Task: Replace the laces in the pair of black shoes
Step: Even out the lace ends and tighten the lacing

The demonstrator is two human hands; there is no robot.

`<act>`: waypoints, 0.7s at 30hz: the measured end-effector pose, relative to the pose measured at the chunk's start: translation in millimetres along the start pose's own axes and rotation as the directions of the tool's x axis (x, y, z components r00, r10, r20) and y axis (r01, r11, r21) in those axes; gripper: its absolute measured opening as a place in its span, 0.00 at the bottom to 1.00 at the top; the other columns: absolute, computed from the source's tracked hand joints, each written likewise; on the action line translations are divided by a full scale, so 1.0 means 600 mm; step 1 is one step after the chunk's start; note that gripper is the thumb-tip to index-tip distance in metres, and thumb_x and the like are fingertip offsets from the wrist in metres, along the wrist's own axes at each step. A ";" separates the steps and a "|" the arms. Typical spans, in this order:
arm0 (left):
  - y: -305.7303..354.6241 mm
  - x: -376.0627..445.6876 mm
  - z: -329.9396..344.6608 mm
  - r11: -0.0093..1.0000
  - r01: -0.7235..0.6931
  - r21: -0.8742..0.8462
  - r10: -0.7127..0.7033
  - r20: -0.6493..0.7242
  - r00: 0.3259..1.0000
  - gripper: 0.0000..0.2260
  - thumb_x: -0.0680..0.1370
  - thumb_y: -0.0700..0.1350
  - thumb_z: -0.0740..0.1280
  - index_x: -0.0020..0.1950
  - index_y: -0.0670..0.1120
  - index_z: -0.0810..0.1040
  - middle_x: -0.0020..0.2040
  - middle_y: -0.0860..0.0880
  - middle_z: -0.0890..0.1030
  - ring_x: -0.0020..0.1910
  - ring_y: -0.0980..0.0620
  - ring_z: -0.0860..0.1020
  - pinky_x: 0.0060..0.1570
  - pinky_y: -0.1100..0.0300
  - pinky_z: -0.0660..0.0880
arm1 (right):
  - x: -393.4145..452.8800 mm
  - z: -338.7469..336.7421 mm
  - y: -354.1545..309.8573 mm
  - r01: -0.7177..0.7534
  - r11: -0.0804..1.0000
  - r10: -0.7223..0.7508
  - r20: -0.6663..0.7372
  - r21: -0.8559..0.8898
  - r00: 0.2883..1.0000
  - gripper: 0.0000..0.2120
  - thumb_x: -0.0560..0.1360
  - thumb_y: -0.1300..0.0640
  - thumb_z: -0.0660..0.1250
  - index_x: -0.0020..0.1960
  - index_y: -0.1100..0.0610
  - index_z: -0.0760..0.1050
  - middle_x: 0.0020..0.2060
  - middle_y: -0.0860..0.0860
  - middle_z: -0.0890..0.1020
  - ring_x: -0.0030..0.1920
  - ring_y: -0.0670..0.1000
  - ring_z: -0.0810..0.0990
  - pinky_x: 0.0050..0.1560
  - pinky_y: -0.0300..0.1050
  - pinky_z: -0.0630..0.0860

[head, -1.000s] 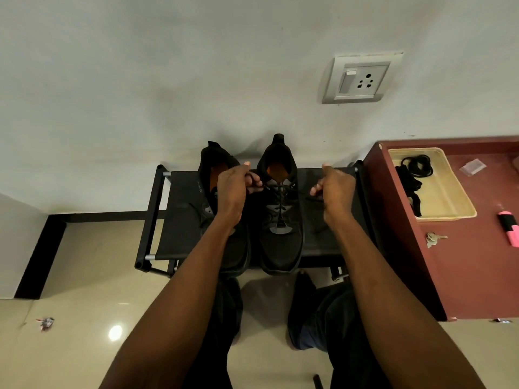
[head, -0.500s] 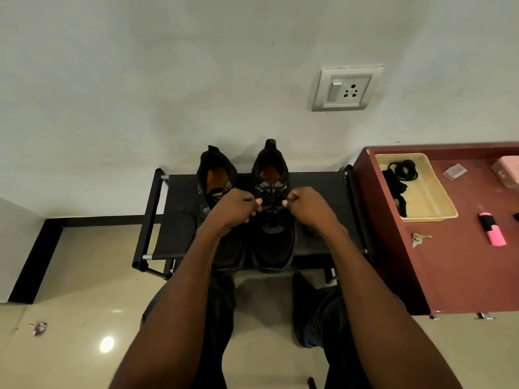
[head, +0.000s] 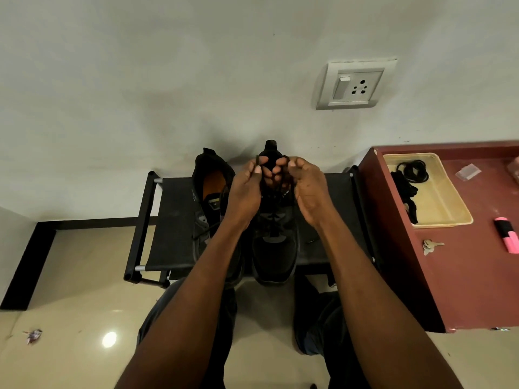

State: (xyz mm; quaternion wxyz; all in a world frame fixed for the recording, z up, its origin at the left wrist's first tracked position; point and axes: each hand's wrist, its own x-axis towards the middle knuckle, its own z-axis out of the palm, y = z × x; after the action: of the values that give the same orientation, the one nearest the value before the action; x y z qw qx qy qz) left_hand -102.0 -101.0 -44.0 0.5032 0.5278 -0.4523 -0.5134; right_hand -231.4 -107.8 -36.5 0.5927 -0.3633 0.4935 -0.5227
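Observation:
Two black shoes stand side by side on a low black rack (head: 174, 220), toes toward me. The left shoe (head: 209, 197) shows an orange insole and a loose lace trailing over its side. Over the collar of the right shoe (head: 273, 248), my left hand (head: 245, 189) and my right hand (head: 304, 186) are raised close together. Each pinches a strand of the black lace (head: 276, 182) that rises from the shoe's eyelets. The shoe's tongue and upper eyelets are hidden behind my fingers.
A maroon cabinet (head: 463, 276) stands to the right of the rack. On it sit a beige tray (head: 441, 203) with coiled black laces (head: 414, 171), keys (head: 431, 245) and a pink highlighter (head: 507, 237). Wall socket (head: 355, 85) above; my knees below the rack.
Both hands came in from either side of the right shoe, met over its laces, then rose to its collar, drawing the lace ends upward.

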 end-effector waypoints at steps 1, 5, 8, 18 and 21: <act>-0.001 0.000 0.002 0.999 -0.017 0.034 0.017 0.014 1.000 0.12 0.86 0.39 0.54 0.62 0.43 0.76 0.43 0.50 0.80 0.43 0.55 0.79 0.49 0.62 0.77 | -0.001 0.001 0.002 0.005 0.999 -0.005 0.003 -0.035 1.000 0.11 0.83 0.64 0.57 0.51 0.61 0.79 0.39 0.52 0.81 0.39 0.48 0.78 0.48 0.43 0.78; -0.016 0.013 0.008 0.996 -0.056 0.076 0.060 -0.055 0.997 0.11 0.83 0.42 0.63 0.64 0.43 0.79 0.39 0.45 0.83 0.36 0.51 0.79 0.42 0.57 0.79 | 0.005 0.009 0.012 0.029 0.997 -0.035 -0.079 -0.070 0.996 0.09 0.82 0.64 0.62 0.55 0.61 0.81 0.35 0.53 0.80 0.32 0.48 0.75 0.39 0.40 0.76; -0.014 0.019 0.013 0.997 -0.073 0.009 0.073 -0.070 0.995 0.08 0.81 0.45 0.68 0.59 0.49 0.82 0.35 0.44 0.82 0.30 0.50 0.77 0.36 0.57 0.75 | 0.008 0.013 0.013 0.037 0.998 -0.043 -0.118 -0.048 0.992 0.08 0.81 0.60 0.66 0.56 0.57 0.82 0.30 0.53 0.78 0.27 0.48 0.72 0.30 0.38 0.72; -0.008 0.030 0.011 0.992 -0.030 0.125 0.021 0.068 0.997 0.12 0.84 0.38 0.58 0.67 0.44 0.71 0.43 0.48 0.81 0.38 0.58 0.79 0.40 0.66 0.74 | 0.034 0.011 0.018 -0.099 0.983 0.086 -0.090 -0.154 0.992 0.19 0.82 0.65 0.56 0.71 0.57 0.73 0.40 0.54 0.79 0.38 0.46 0.73 0.36 0.33 0.72; -0.003 0.028 0.008 1.000 0.015 0.000 -0.015 -0.020 1.000 0.07 0.82 0.39 0.64 0.58 0.42 0.67 0.44 0.45 0.85 0.39 0.50 0.83 0.41 0.60 0.78 | 0.030 0.013 0.017 -0.043 0.980 0.011 -0.164 -0.192 0.986 0.11 0.81 0.66 0.59 0.62 0.60 0.72 0.39 0.53 0.78 0.31 0.43 0.74 0.31 0.34 0.71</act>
State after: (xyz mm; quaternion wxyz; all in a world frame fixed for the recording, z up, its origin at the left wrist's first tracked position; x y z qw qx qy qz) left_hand -105.6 -117.8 -47.1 0.5039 0.5362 -0.4433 -0.5118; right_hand -221.8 -123.8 -48.1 0.5191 -0.3690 0.5939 -0.4916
